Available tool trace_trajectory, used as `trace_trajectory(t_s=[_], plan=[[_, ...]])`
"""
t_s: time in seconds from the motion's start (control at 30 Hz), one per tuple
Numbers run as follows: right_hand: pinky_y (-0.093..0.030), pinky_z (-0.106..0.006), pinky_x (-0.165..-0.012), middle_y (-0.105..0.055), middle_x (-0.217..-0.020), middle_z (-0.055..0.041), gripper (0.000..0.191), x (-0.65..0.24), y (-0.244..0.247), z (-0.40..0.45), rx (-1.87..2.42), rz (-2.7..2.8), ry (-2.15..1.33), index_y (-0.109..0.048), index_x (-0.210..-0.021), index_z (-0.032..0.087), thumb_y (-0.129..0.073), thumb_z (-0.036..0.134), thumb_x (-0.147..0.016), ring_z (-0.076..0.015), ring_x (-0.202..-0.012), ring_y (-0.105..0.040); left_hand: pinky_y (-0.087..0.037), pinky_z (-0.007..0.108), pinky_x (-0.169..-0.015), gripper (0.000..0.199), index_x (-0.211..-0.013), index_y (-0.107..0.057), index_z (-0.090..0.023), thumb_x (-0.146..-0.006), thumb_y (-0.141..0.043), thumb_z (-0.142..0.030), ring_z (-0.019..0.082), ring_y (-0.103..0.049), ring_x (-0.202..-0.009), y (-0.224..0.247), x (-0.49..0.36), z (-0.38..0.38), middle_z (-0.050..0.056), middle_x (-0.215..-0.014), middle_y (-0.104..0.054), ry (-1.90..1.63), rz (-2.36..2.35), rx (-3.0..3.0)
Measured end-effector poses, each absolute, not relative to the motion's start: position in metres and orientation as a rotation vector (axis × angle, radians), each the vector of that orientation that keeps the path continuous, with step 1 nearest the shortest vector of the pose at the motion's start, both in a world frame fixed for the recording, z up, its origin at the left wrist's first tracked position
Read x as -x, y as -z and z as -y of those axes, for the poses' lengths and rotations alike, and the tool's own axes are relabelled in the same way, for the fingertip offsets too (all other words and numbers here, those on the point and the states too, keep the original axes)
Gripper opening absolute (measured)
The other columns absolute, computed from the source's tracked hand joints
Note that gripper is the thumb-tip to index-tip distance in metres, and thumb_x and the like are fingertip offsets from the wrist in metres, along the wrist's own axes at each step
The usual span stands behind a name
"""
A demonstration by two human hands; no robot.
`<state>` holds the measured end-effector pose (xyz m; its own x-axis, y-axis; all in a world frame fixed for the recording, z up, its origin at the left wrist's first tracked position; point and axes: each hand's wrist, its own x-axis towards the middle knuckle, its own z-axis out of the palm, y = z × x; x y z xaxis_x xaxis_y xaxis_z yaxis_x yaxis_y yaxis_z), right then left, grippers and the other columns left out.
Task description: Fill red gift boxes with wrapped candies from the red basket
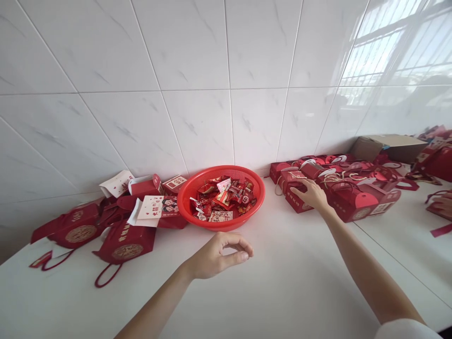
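Observation:
My right hand (pixel 313 194) reaches out to a small red gift box (pixel 295 201) with a twine handle, at the near left end of a group of boxes. Its thumb and fingers are spread at the top of the box; some fingertips are hard to make out. My left hand (pixel 221 254) hovers over the white table, its fingers curved and a gap between them and the thumb, with nothing in it. Just behind that hand stands a red plastic basket (pixel 259 207) of wrapped candies (pixel 224 195).
Unfolded and half-folded red gift boxes (pixel 127 242) lie to the left, with cord handles. More red boxes (pixel 363 200) crowd the right side, before an open cardboard box (pixel 391 140). Another person's hand (pixel 443 205) shows at the right edge. A tiled wall (pixel 197 122) runs behind.

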<state>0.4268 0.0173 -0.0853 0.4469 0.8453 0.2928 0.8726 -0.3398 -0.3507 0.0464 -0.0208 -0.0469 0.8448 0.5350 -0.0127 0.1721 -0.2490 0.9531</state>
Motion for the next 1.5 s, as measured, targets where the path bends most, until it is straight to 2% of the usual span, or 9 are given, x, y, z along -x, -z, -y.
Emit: trace_trajectory(t_s=[0.17,0.33,0.47,0.6,0.7,0.97,1.27,1.4,1.5], plan=[[-0.05,-0.048,-0.093,-0.058,-0.14,-0.0163,0.054,-0.419,0.08,-0.018,2.311,1.4,0.026,-0.062,-0.129,0.022,-0.055,0.056,-0.088,-0.0369,-0.123,-0.058,-0.052,0.032,-0.091,0.019,-0.097,-0.074,-0.017,-0.091,-0.066,-0.034,0.02,-0.068,-0.095,0.046,-0.047,0.022,0.006,-0.1,-0.075,-0.359,-0.53,-1.837],[-0.044,-0.055,-0.1,-0.051,-0.145,-0.0213,0.069,-0.417,0.071,-0.023,2.352,1.376,-0.032,-0.048,-0.144,0.019,-0.054,0.06,-0.088,-0.0409,-0.13,-0.053,-0.052,0.03,-0.09,0.018,-0.097,-0.074,-0.017,-0.091,-0.066,-0.032,0.019,-0.068,-0.096,0.046,-0.046,0.022,0.007,-0.1,-0.075,-0.343,-0.519,-1.853],[-0.046,-0.054,-0.098,-0.054,-0.14,-0.0212,0.073,-0.421,0.059,-0.037,2.321,1.394,-0.02,-0.042,-0.148,0.023,-0.051,0.064,-0.089,-0.0412,-0.129,-0.053,-0.052,0.03,-0.09,0.018,-0.097,-0.074,-0.017,-0.091,-0.066,-0.031,0.019,-0.068,-0.096,0.047,-0.046,0.02,0.006,-0.1,-0.075,-0.339,-0.517,-1.854],[-0.046,-0.051,-0.099,-0.049,-0.148,-0.0166,0.068,-0.419,0.057,-0.051,2.392,1.505,-0.15,-0.045,-0.148,0.027,-0.052,0.062,-0.09,-0.0396,-0.13,-0.052,-0.052,0.029,-0.09,0.017,-0.098,-0.074,-0.017,-0.091,-0.066,-0.03,0.018,-0.068,-0.096,0.048,-0.045,0.018,0.006,-0.1,-0.075,-0.336,-0.513,-1.867],[-0.044,-0.055,-0.101,-0.042,-0.155,-0.0142,0.064,-0.413,0.062,-0.051,2.452,1.543,-0.16,-0.047,-0.148,0.028,-0.052,0.055,-0.091,-0.0424,-0.133,-0.049,-0.052,0.029,-0.09,0.017,-0.098,-0.074,-0.017,-0.091,-0.065,-0.029,0.018,-0.068,-0.096,0.048,-0.044,0.018,0.006,-0.101,-0.075,-0.33,-0.51,-1.876],[-0.043,-0.057,-0.102,-0.041,-0.156,-0.0123,0.061,-0.404,0.063,-0.05,2.453,1.497,-0.161,-0.047,-0.149,0.029,-0.05,0.052,-0.093,-0.0427,-0.134,-0.046,-0.052,0.028,-0.09,0.018,-0.099,-0.075,-0.017,-0.091,-0.066,-0.029,0.019,-0.068,-0.097,0.05,-0.045,0.017,0.006,-0.102,-0.075,-0.307,-0.512,-1.878],[-0.04,-0.059,-0.101,-0.049,-0.146,-0.0199,0.057,-0.393,0.064,-0.063,2.438,1.416,-0.114,-0.051,-0.144,0.024,-0.052,0.049,-0.093,-0.0429,-0.129,-0.05,-0.051,0.029,-0.091,0.018,-0.1,-0.075,-0.017,-0.091,-0.065,-0.03,0.019,-0.067,-0.098,0.05,-0.046,0.018,0.005,-0.102,-0.075,-0.284,-0.514,-1.887],[-0.029,-0.068,-0.109,-0.041,-0.152,-0.0257,0.062,-0.393,0.069,-0.063,2.32,1.456,0.067,-0.053,-0.139,0.015,-0.06,0.05,-0.089,-0.0478,-0.142,-0.034,-0.051,0.029,-0.091,0.018,-0.1,-0.075,-0.018,-0.091,-0.065,-0.03,0.019,-0.067,-0.099,0.05,-0.046,0.018,0.005,-0.103,-0.075,-0.274,-0.52,-1.887],[-0.023,-0.063,-0.117,-0.034,-0.158,-0.0245,0.052,-0.383,0.076,-0.072,2.018,1.541,0.138,-0.054,-0.136,0.011,-0.054,0.038,-0.092,-0.0427,-0.149,-0.026,-0.051,0.029,-0.091,0.018,-0.1,-0.075,-0.018,-0.091,-0.065,-0.03,0.019,-0.067,-0.098,0.051,-0.046,0.017,0.005,-0.103,-0.075,-0.266,-0.52,-1.876]])
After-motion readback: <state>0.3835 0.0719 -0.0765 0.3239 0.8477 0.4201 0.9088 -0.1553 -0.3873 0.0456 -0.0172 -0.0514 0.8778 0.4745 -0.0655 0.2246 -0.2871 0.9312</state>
